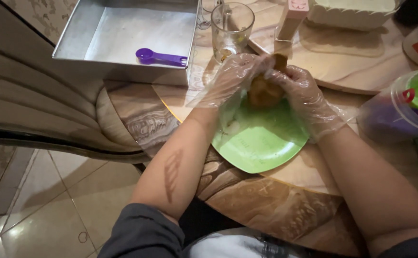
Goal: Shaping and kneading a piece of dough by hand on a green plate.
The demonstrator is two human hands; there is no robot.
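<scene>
Currently, both gloved hands are closing around one lump of brown dough (262,91), which is being held just above the far edge of the green plate (261,143). The left hand (233,76) is cupping the lump from the left with fingers curled; the right hand (303,98) is gripping it from the right, fingers wrapped over the top. Neither hand is spread flat.

Procedure, as a judgement: the lump is best kept over the plate, so that any crumbs are dropping onto it rather than onto the round wooden table (266,205). Pressure from the two palms should be staying even and moderate, since the thin clear gloves are looking loose and could be catching or tearing. Turning the lump a little between presses should be giving a more uniform shape.

Count of items in view:
- dough lump: one
- green plate: one
- metal square tray (123,33): one, holding one purple measuring spoon (161,57)
- glass mug (232,28): one, just beyond the hands
- clear container with green lid (405,107): one, at the right
- white tub (352,13): one, at the far edge, partly cut off
</scene>
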